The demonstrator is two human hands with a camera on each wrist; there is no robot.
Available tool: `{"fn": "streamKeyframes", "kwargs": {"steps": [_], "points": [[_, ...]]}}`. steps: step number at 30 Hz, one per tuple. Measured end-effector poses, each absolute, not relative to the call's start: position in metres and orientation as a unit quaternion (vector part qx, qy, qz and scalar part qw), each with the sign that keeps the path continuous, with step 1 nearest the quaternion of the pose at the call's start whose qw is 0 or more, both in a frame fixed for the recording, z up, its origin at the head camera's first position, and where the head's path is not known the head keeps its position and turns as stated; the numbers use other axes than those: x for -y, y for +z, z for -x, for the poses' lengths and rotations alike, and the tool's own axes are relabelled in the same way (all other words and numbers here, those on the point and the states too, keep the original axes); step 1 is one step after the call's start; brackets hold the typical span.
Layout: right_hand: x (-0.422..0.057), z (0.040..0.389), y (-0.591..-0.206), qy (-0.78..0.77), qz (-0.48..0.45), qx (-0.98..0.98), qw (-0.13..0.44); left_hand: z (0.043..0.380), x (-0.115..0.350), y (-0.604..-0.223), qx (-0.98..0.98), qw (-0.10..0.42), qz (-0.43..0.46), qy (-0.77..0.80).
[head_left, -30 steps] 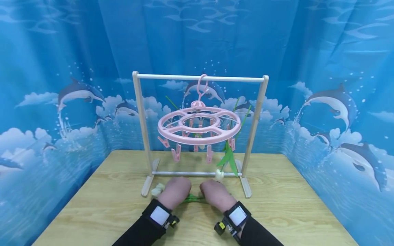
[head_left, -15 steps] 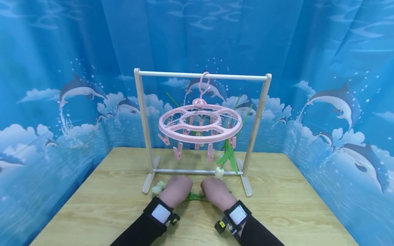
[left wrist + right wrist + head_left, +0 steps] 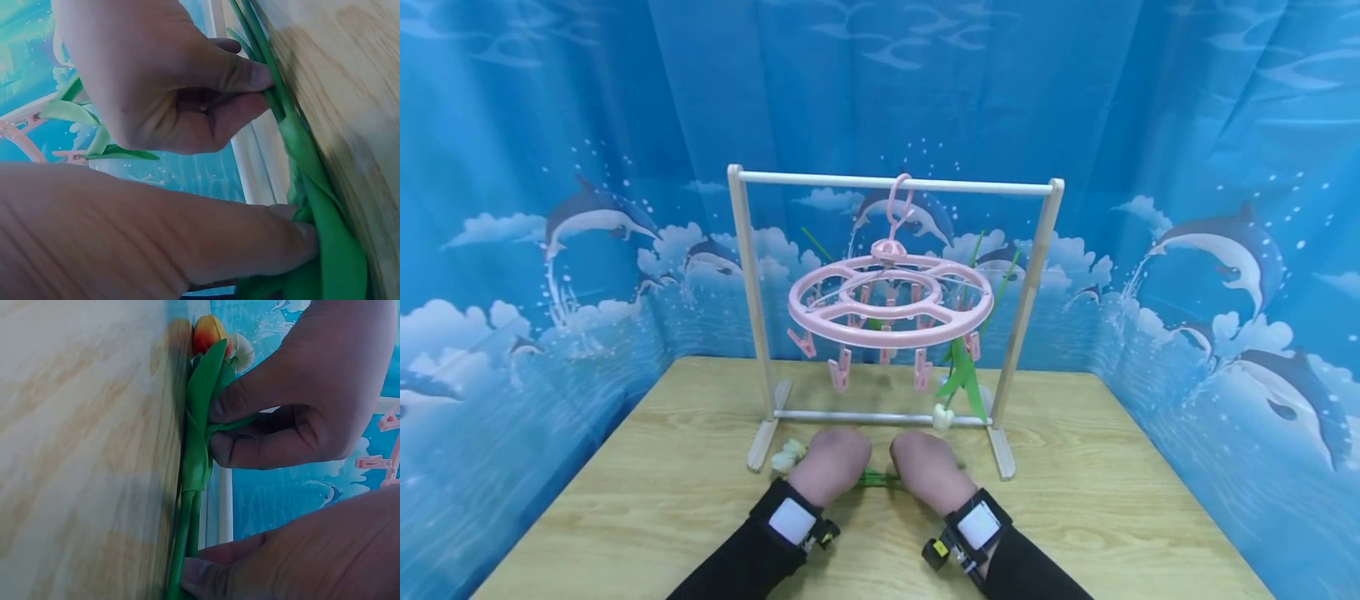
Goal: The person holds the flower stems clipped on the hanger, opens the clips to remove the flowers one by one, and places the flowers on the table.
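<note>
On the near part of the worktop (image 3: pixel 880 550), artificial flowers (image 3: pixel 196 450) lie sideways, heads to the left and stems to the right. Each hand is grasping them. The left hand (image 3: pixel 832 458) pinches green leaf (image 3: pixel 201 394) between thumb and finger, just right of the heads. The right hand (image 3: pixel 928 467) pinches the stems (image 3: pixel 186 519) between thumb and finger, a short gap from the left hand. An orange-red head (image 3: pixel 209 334) and a white head (image 3: pixel 242 353) show at the left end, close together; in the head view, pale heads peek out left of the left hand.

Just beyond the hands stands a wooden stand (image 3: pixel 752 292). From its top bar hangs a round pink hanger (image 3: pixel 887 339), with pink clips (image 3: pixel 840 371) dangling around its ring. At the hanger's right side a white tulip (image 3: pixel 943 417) hangs head down, its leaves spread above the bloom and thin stems rising past the ring. Another green stem (image 3: pixel 816 243) slants up at the far left of the hanger.

Black sleeves (image 3: pixel 730 554) cover both forearms. A blue curtain (image 3: pixel 880 92) printed with dolphins and clouds encloses the far, left and right sides.
</note>
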State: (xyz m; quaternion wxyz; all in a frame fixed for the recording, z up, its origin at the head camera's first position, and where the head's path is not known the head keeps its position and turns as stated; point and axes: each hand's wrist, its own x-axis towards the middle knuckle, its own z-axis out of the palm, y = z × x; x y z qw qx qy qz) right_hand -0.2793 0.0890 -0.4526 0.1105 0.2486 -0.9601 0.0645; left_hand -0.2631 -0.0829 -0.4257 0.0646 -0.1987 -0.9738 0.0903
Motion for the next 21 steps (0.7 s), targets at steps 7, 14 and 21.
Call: {"fn": "streamKeyframes", "kwargs": {"steps": [7,14,21], "points": [[-0.092,0.281,-0.448,0.1,-0.242,0.963,0.056,0.263,0.087,-0.424,0.98,0.032,0.195,-0.004],[-0.093,0.277,-0.433,0.087,-0.26,0.961,0.031,0.263,0.091,-0.41,0.984,-0.013,0.171,-0.036],[-0.09,0.262,-0.403,0.102,-0.267,0.958,0.031,0.25,0.092,-0.386,0.977,0.04,0.206,-0.032]]}}
